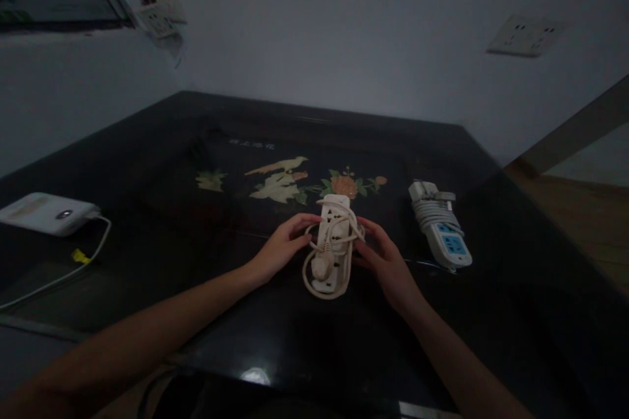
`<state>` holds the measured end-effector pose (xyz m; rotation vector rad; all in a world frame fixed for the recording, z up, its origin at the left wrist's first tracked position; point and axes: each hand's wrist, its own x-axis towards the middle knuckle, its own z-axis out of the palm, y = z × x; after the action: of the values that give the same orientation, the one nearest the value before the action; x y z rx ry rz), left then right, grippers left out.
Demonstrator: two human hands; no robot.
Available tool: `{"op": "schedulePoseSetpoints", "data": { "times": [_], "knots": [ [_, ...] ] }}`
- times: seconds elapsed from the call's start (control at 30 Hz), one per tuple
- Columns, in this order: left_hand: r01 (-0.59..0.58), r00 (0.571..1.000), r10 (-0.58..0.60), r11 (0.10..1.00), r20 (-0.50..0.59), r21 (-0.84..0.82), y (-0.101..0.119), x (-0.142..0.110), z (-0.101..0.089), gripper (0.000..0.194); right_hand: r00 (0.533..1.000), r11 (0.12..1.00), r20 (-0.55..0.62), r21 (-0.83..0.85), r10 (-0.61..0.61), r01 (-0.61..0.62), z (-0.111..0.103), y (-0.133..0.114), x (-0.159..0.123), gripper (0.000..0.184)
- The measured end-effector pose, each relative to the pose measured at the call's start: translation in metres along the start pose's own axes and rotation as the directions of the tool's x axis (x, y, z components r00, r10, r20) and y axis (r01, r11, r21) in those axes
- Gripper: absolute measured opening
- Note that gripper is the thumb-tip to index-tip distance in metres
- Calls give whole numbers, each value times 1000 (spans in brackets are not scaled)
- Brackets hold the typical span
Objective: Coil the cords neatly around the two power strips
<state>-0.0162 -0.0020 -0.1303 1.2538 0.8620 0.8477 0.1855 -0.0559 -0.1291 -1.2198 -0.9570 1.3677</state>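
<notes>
A white power strip [339,230] lies in front of me on the dark glossy table [265,321], its long side pointing away from me. Its cream cord [305,275] is looped loosely around it, and the plug [322,266] rests on its near part. My left hand [287,242] has its fingertips at the strip's left side. From the right, the fingers of my right hand [383,255] touch the cord and strip. Both hands hold it between them. Some right fingertips are hidden behind the cord.
Right of my hands lies a second power strip [453,245] with blue sockets and a tightly wound grey cord. A white power bank [54,213] with a white cable [101,249] is at the left. Wall sockets [525,35] sit above the table's back edge.
</notes>
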Motion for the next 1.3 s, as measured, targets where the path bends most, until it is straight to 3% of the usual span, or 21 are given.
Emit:
{"op": "schedulePoseSetpoints", "data": {
  "times": [0.1,0.2,0.3,0.43,0.57,0.67,0.77,0.87,1.07,1.17,1.3],
  "knots": [
    [-91,994,79,980,76,177,0,3,-9,29,1000,1000,17,-12,23,-23,-1,1,-1,46],
    [-166,986,148,935,81,314,3,5,-14,28,999,999,31,-26,31,-30,-2,1,-2,47],
    [-266,960,273,840,55,473,8,1,-15,24,998,997,40,-62,38,-35,-5,1,-2,50],
    [-369,918,380,701,118,611,16,-9,-14,19,999,993,29,-120,25,-21,-10,1,1,48],
    [-440,892,361,564,271,698,23,-18,-11,17,1000,980,-3,-197,-6,6,-15,-1,3,47],
    [-438,898,258,443,356,783,25,-24,-4,41,999,973,-29,-230,-19,12,-16,-1,4,50],
    [-387,922,173,337,347,858,23,-28,4,61,1000,970,-26,-244,-18,11,-15,1,4,53],
    [-370,927,169,280,334,886,19,-30,8,53,998,954,-16,-295,-61,54,-13,5,3,52],
    [-480,871,265,288,413,828,13,-29,4,37,990,891,-8,-438,-141,123,-14,9,2,45],
    [-477,875,298,388,383,788,17,-27,1,32,976,850,-21,-495,-217,179,-15,10,3,37],
    [-393,914,335,590,229,706,26,-22,-7,25,977,851,1,-491,-211,184,-16,10,3,34]
  ]
}}
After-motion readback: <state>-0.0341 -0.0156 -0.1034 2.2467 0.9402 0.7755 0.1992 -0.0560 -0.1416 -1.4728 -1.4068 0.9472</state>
